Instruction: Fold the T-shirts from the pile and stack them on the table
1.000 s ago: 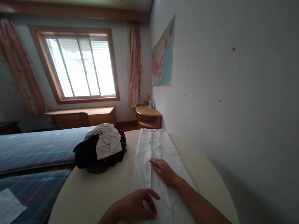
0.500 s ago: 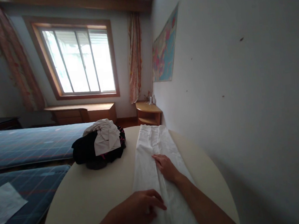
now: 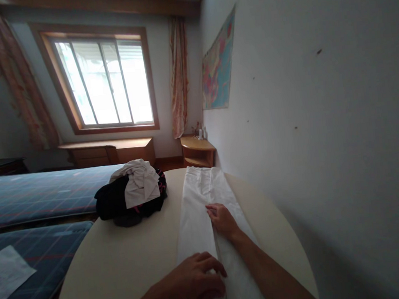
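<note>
White trousers (image 3: 196,215) lie lengthwise on a round cream table (image 3: 102,276), waistband at the far end and legs running toward me. My left hand (image 3: 198,281) is low over the near part, its fingers curled and closed on the inner edge of the left trouser leg. Farther up, my right hand (image 3: 223,220) rests on the trousers just below the fly, fingertips bunched at the fold between the legs. The fabric under both palms is hidden.
A heap of clothes (image 3: 129,194), black with a pale piece on top, sits at the table's far left. Two plaid mattresses (image 3: 49,197) stand beyond the left edge, a paper sheet (image 3: 7,276) on the nearer one. A white wall (image 3: 328,165) rises close on the right.
My left hand has shifted slightly right and its fingers have curled in more. The left leg's inner edge has moved right and lies straighter. My right hand's fingertips have drawn in slightly.
</note>
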Motion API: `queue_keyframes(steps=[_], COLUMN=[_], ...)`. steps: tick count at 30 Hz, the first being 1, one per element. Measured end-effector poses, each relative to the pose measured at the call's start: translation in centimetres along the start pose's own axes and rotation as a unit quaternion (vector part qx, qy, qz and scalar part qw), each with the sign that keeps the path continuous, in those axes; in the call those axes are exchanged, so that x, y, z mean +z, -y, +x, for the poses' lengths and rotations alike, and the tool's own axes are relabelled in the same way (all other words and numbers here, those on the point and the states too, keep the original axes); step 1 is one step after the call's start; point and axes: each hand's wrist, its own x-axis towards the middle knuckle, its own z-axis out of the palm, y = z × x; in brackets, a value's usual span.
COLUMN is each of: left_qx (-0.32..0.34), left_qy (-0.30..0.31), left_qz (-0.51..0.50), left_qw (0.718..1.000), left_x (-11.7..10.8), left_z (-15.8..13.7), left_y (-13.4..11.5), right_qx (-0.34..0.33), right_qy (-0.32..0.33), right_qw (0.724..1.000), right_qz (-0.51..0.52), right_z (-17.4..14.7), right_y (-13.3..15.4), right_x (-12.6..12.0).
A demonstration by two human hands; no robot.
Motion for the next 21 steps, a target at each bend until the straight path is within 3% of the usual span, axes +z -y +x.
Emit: queue_keyframes(steps=[3, 7, 10, 17, 21], left_qx=[-0.008, -0.089, -0.128, -0.125, -0.098], left_qy=[0.015, 0.054, 0.060, 0.087, 0.081], left_qz=[0.000, 0.006, 0.009, 0.003, 0.003], left_qw=[1.000, 0.995, 0.990, 0.988, 0.992], left_x=[0.0, 0.0, 0.2, -0.3, -1.2], left_z=[0.1, -0.2, -0.4, -0.7, -0.5], left_y=[0.2, 1.0, 1.8, 0.9, -0.9], right_qx=[0.000, -0.032, -0.015, 0.025, -0.003], right_qy=[0.008, 0.048, 0.076, 0.162, 0.203], right_qw=[0.999, 0.995, 0.989, 0.974, 0.964], right_qz=[-0.037, -0.081, -0.128, -0.157, -0.174], right_z=[-0.1, -0.4, -0.7, -1.3, -2.4], right_y=[-0.2, -0.2, 0.1, 0.6, 1.0], right_x=[-0.3, -0.7, -0.9, -1.1, -2.5])
